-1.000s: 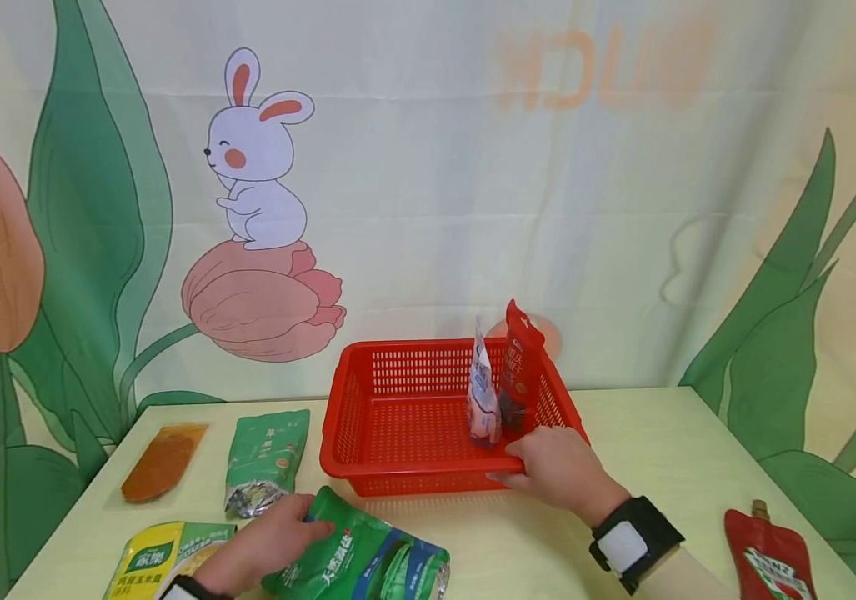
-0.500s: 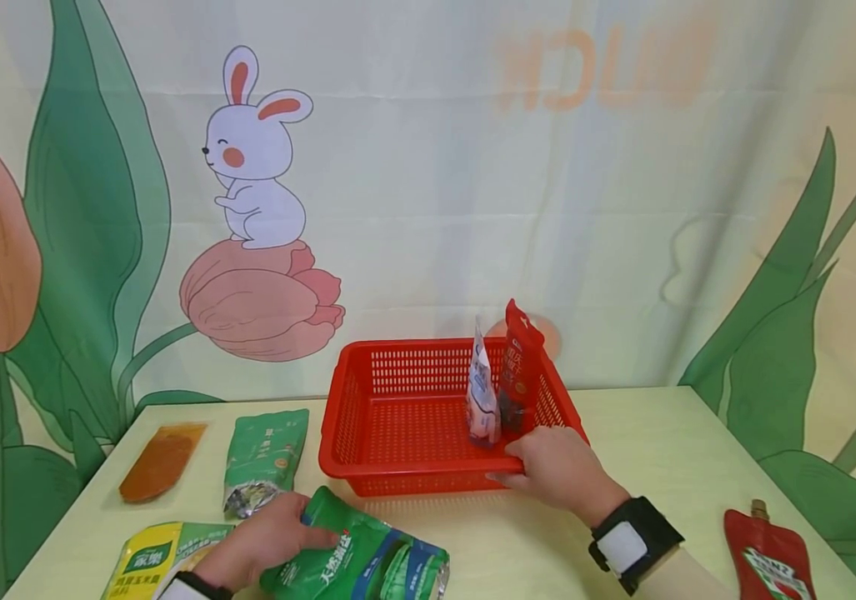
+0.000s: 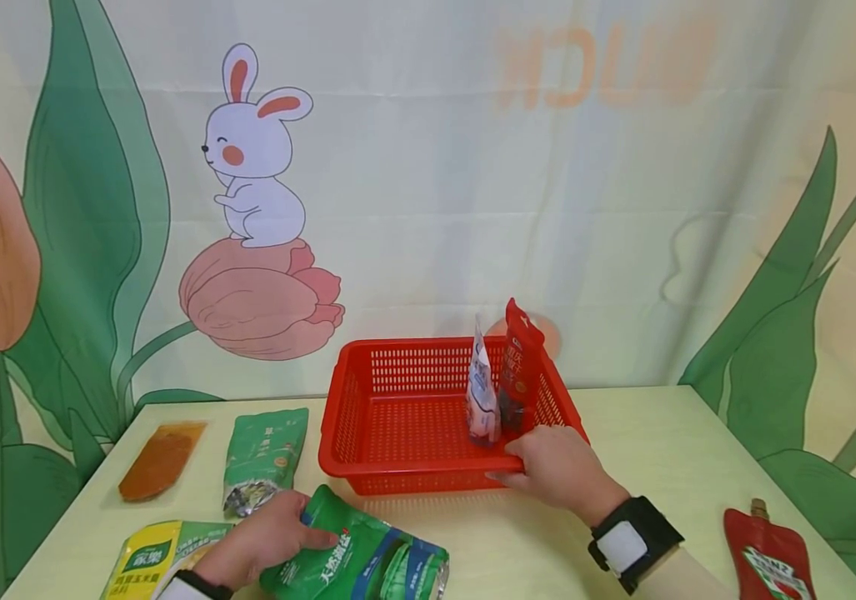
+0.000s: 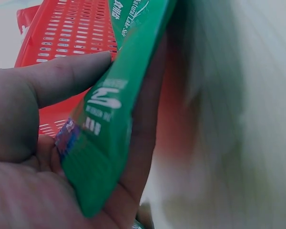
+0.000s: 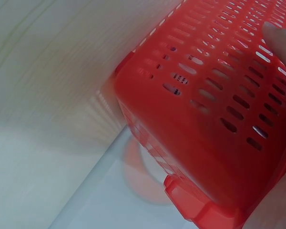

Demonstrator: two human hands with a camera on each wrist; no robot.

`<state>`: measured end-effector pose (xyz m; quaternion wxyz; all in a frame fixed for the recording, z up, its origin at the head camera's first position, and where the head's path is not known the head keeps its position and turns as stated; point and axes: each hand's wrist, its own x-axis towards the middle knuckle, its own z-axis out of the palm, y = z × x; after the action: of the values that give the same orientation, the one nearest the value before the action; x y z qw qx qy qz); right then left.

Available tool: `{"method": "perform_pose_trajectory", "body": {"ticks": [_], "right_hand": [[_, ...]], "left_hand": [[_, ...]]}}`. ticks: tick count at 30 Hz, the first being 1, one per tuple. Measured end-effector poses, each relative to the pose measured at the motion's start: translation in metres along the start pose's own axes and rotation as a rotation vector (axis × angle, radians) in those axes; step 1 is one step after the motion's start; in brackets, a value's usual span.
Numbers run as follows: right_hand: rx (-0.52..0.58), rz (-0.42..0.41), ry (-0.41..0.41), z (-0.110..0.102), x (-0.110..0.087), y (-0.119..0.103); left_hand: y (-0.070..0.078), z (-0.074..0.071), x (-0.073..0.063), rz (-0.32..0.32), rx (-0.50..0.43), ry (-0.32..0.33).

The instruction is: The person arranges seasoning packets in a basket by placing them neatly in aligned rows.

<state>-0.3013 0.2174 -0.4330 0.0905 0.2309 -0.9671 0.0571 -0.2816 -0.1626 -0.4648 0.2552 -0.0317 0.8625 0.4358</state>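
Green, glossy, flexible film formed the large salt pouch (image 3: 367, 554) found pinched in the left hand (image 3: 270, 533). The left wrist view showed the thumb on one face and fingers behind the other. The pouch lay tilted in front of a red plastic basket (image 3: 428, 482) with perforated walls, outside it; whether its lower edge touched the pale yellow counter (image 3: 660, 467) could not be determined. The right hand (image 3: 558, 467) gripped the basket's near rim toward the right corner, one finger visible against the slotted wall in the right wrist view.

Two items stood upright inside the basket, at its right side: a slim white-and-pink packet (image 3: 483, 408) and, just beside it, a taller red packet (image 3: 522, 367).

On the counter, left of the basket, were noted a flat clear sachet with brown contents (image 3: 161, 467), a muted-green pouch with a silvery end (image 3: 268, 450) and a yellow-and-green pouch (image 3: 148, 558), partly covered by the left arm. A dark red spouted pouch (image 3: 768, 554) lay at the far right, well apart from the basket.
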Motion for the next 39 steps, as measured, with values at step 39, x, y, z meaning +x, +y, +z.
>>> {"method": "perform_pose_trajectory", "body": {"ticks": [39], "right_hand": [[0.005, 0.017, -0.002, -0.001, -0.001, -0.002]], "left_hand": [[0.015, -0.005, -0.016, 0.054, 0.036, -0.001]]}}
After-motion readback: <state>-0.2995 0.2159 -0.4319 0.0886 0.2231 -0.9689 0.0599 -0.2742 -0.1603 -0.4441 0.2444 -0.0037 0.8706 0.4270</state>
